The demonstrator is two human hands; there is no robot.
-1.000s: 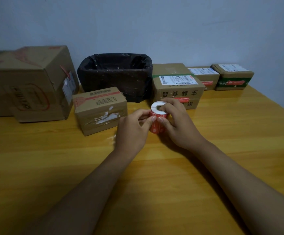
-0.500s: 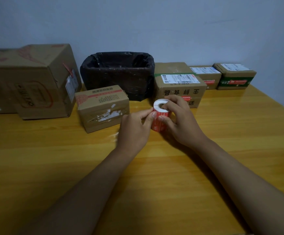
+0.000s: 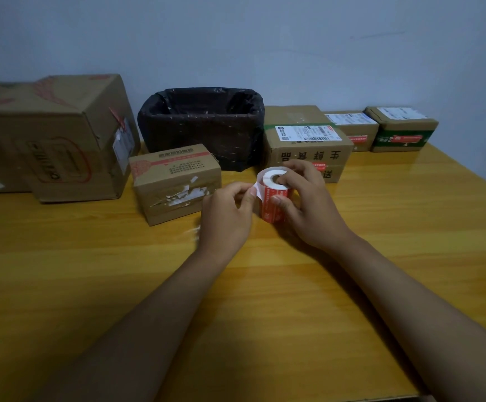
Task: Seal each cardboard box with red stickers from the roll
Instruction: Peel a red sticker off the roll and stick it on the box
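Nearest the camera, two bare forearms reach across the yellow wooden table (image 3: 265,329). The right hand (image 3: 308,207) grips the sticker roll (image 3: 273,198), fingers curled round its far side and one finger over the hollow core, holding it upright just above or on the tabletop; which of the two is hard to tell from this angle. The left hand (image 3: 227,213) pinches the loose white end of the backing strip (image 3: 257,188) at the roll's left edge. Half a second ago both sets of fingertips were pressed against the red face of the roll, picking at it; now the strip's end stands free and is drawn a little to the left. That suggests the edge has been found and the peeling of a sticker is starting, with no sticker yet off the roll.

Just behind the left hand sits a small brown box with torn label scraps (image 3: 175,181), probably the nearest candidate for sealing. Behind the roll stands a printed box with a shipping label (image 3: 305,140), which seems to carry a red sticker on its front already. Further back are a black-lined bin (image 3: 201,126), a large carton (image 3: 56,134) at left, and two small boxes, one plain (image 3: 355,129) and one green-banded (image 3: 401,129), against the wall.
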